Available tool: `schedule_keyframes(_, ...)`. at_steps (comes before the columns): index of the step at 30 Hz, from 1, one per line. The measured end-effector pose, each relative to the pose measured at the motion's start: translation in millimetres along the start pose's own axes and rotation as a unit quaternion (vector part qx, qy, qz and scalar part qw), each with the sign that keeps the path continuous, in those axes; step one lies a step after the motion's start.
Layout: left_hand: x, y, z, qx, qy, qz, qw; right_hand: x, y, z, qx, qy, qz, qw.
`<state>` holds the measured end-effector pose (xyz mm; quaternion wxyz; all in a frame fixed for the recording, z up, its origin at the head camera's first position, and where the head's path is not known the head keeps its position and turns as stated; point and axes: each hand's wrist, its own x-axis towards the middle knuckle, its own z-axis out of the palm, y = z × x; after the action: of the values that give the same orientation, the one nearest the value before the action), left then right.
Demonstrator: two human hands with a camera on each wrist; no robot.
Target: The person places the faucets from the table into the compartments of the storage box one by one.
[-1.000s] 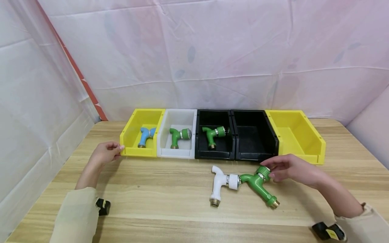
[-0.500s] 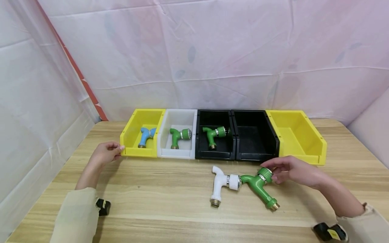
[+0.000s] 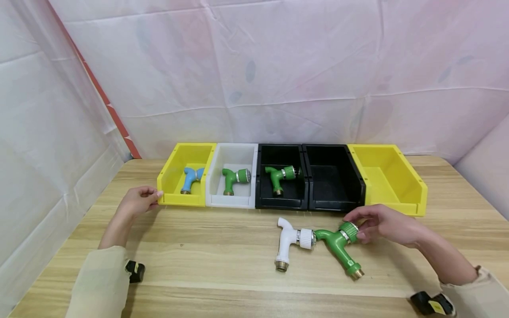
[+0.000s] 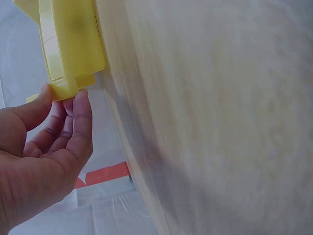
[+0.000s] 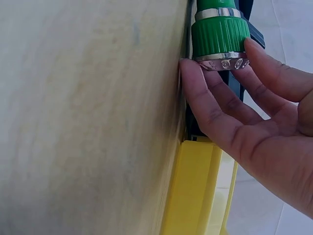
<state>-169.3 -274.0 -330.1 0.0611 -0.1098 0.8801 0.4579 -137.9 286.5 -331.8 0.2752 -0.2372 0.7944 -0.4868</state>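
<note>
My left hand (image 3: 137, 203) pinches the front left corner of the leftmost yellow bin (image 3: 180, 199); the left wrist view has the thumb on one side of the rim and fingertips on the other. Over on the right, my right hand (image 3: 387, 224) holds a green tap (image 3: 338, 245) by its ribbed knob (image 5: 221, 36), with the thumb on the knob's side and a fingertip by its chrome end. The tap lies on the table, its brass thread toward me. Its spout meets the knob end of a white tap (image 3: 285, 240) lying to its left.
Along the back, the yellow bin holds a blue tap (image 3: 190, 179), the white bin (image 3: 230, 201) a green one, and the left black bin (image 3: 280, 203) another green one. Another black bin (image 3: 332, 176) and a yellow bin (image 3: 375, 170) continue the row rightward. Cloth (image 3: 278, 66) hangs behind.
The green tap under my right hand has turned slightly, its knob and threaded end shifting a little toward me. The right hand has moved slightly with it. My left hand stays at the yellow bin.
</note>
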Motion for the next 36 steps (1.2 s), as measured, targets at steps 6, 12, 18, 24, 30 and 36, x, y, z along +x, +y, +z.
schedule_keyframes(6,1.0,-1.8,0.0,0.002,-0.002,-0.001,1.0000,-2.3,-0.9,0.7,0.051,0.004,0.029,0.9983)
schedule_keyframes(12,1.6,-2.7,-0.2,0.002,-0.003,0.001,1.0000,-3.5,-1.4,1.5,0.065,0.010,0.035,0.9972)
schedule_keyframes(18,1.6,-2.8,-0.6,0.003,-0.004,0.006,1.0000,-3.8,-2.2,1.4,0.078,0.011,0.042,0.9960)
schedule_keyframes(24,6.4,-8.5,-1.0,-0.007,-0.003,0.001,1.0000,-4.1,-2.6,1.6,0.079,0.013,0.038,0.9960)
schedule_keyframes(30,16.5,-20.9,-2.4,-0.043,-0.003,-0.008,0.9990,-4.5,-4.6,1.8,0.052,0.020,0.031,0.9979)
schedule_keyframes(36,7.2,-8.7,-0.8,-0.019,0.003,-0.010,0.9998,-4.0,-7.7,2.2,0.034,0.024,0.027,0.9988)
